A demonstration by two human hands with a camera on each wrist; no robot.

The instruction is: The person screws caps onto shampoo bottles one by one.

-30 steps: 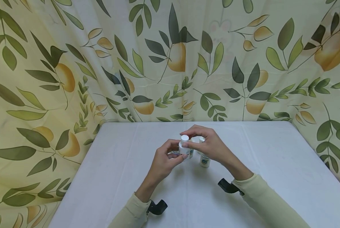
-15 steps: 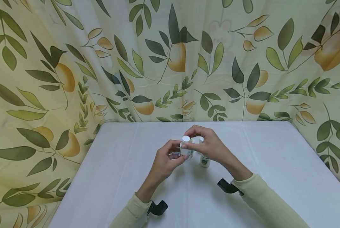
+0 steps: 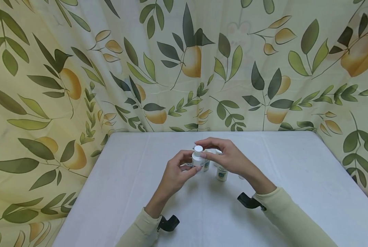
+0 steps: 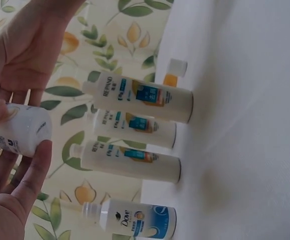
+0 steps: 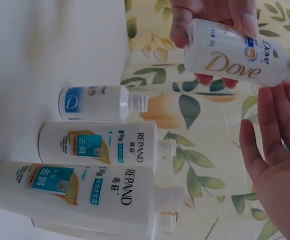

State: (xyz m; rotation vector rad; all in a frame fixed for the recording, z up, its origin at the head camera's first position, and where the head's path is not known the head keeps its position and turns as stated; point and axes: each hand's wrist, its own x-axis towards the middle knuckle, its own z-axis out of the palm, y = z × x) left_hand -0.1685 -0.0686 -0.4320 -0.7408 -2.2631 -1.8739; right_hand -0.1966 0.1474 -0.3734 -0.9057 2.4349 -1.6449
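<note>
My left hand [image 3: 176,171] grips a small white Dove bottle [image 5: 225,52] by its body, thumb on one side and fingers on the other. It is held up off the table, with its cap [image 3: 198,148] on top. From the other side, thumb and fingertips of my right hand [image 3: 228,156] pinch the bottle at its capped end. Close by on the table stand several white REPAND bottles [image 4: 139,95] and a second Dove bottle [image 4: 139,218] with a blue label. In the head view my right hand partly covers these standing bottles.
The table [image 3: 134,192] has a white cloth, and a patterned curtain [image 3: 184,68] hangs behind its far edge. A small thing with a white top and orange lower part [image 4: 177,67] stands beyond the bottles. A black camera mount [image 3: 248,200] sits at the right wrist.
Both hands and the held Dove bottle have shifted slightly left. The right fingers have moved round the cap, and more of the bottle's shoulder shows now.
</note>
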